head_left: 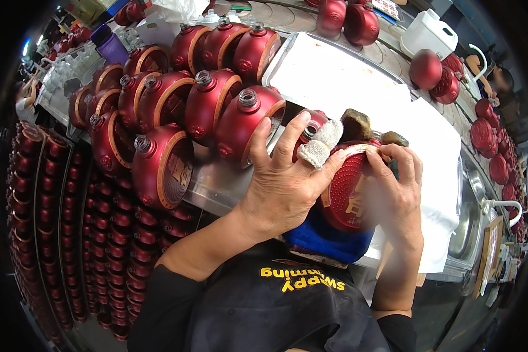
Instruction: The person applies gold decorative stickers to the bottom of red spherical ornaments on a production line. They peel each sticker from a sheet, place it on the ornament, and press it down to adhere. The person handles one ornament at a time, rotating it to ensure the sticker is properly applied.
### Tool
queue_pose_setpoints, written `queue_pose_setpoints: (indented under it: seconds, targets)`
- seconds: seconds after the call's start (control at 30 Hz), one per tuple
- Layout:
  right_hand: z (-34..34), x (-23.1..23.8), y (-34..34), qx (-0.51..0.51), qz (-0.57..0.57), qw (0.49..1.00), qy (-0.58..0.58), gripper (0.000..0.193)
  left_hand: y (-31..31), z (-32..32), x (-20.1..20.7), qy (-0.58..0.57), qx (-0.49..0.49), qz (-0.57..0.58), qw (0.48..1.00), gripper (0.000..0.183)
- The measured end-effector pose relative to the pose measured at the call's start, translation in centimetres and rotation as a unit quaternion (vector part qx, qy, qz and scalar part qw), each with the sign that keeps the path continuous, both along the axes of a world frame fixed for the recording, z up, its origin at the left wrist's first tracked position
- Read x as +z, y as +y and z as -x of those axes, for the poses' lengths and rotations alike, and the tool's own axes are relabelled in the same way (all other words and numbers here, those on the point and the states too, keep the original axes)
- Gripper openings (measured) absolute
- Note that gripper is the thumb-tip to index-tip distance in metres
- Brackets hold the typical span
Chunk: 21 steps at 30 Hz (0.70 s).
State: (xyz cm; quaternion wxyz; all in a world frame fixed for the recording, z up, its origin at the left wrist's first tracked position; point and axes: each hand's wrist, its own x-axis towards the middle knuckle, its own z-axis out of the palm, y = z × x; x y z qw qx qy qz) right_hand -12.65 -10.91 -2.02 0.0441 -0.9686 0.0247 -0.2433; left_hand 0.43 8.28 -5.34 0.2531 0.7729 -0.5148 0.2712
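Observation:
In front of me a round red bottle (346,202) with a dotted face and gold raised lettering leans on a blue cloth pad (328,237). A thin pale trim strip (356,149) follows its upper rim. The thumb of my left hand (281,190) presses on the strip's left part, beside a finger in white knitted covers (322,144); its other fingers reach forward. My right hand (402,182) pinches the strip farther right with thumb and forefinger. Behind the rim are two dark brownish lumps (356,124) whose kind I cannot make out. Another red bottle (314,120) is partly hidden behind my left hand.
Several red bottles with copper-coloured rims (208,108) crowd the table at left. A white-lined tray (334,67) lies ahead, with white sheeting (431,176) at right. Stacked red bottles (117,234) fill the lower left. A white jug (428,35) and a metal sink (466,226) are at right.

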Motion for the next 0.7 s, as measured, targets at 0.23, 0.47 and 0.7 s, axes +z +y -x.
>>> queue_pose_setpoints:
  seconds: [0.23, 0.47, 0.7]
  targets:
    - [0.0, -0.1, 0.1, 0.007, -0.015, 1.000, -0.008, 0.052, 1.2, 0.6, -0.3, -0.017, 0.032, 0.000, 0.999, 0.033]
    - [-0.1, -0.1, 0.1, 0.007, -0.014, 1.000, -0.005, 0.051, 1.7, 0.9, -0.6, -0.025, 0.039, -0.015, 0.999, 0.034]
    - [0.0, 0.0, 0.4, 0.004, -0.014, 1.000, -0.011, 0.050, 2.4, 1.6, -1.5, -0.010, 0.029, -0.006, 1.000, 0.033]
